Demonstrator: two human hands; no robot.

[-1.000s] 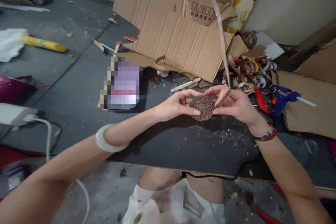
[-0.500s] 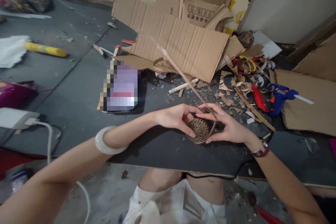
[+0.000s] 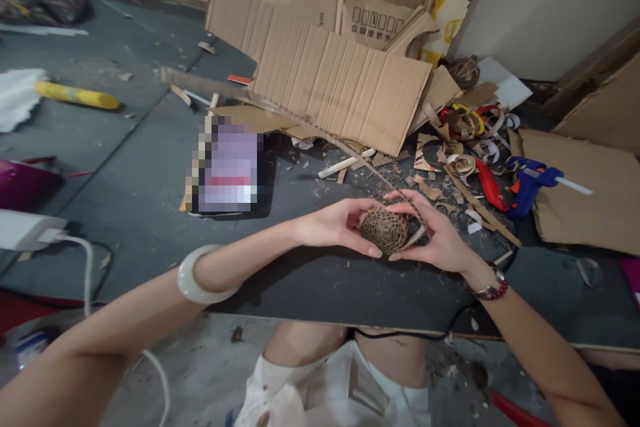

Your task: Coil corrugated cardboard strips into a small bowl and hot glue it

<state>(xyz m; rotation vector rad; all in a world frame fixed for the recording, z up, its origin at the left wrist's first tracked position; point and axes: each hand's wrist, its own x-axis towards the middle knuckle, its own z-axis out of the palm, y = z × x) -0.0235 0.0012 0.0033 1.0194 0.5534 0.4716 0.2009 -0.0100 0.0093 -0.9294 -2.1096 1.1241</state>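
Just above the table, a tightly wound coil of corrugated cardboard (image 3: 384, 231) sits between my two hands, its round honeycomb face turned up toward me. My left hand (image 3: 345, 227) is closed round its left side, the thumb along the near edge. On the other side my right hand (image 3: 433, 233) grips the strip's bend with thumb and fingers, close against the coil. From there the loose cardboard strip (image 3: 320, 125) runs up and left in a long arc, its far end blurred over the table. Some fingertips are hidden behind the coil.
Large cardboard sheets (image 3: 340, 80) lean at the back. A blue glue gun (image 3: 533, 183), a red-handled cutter (image 3: 490, 183) and scattered scraps lie to the right. A phone with a blurred screen (image 3: 227, 167), a yellow tube (image 3: 77, 95) and a white charger (image 3: 30, 227) are left.
The strip's free end has swung left and down. The coil has tilted and turned slightly, with my right hand a little higher and farther right.
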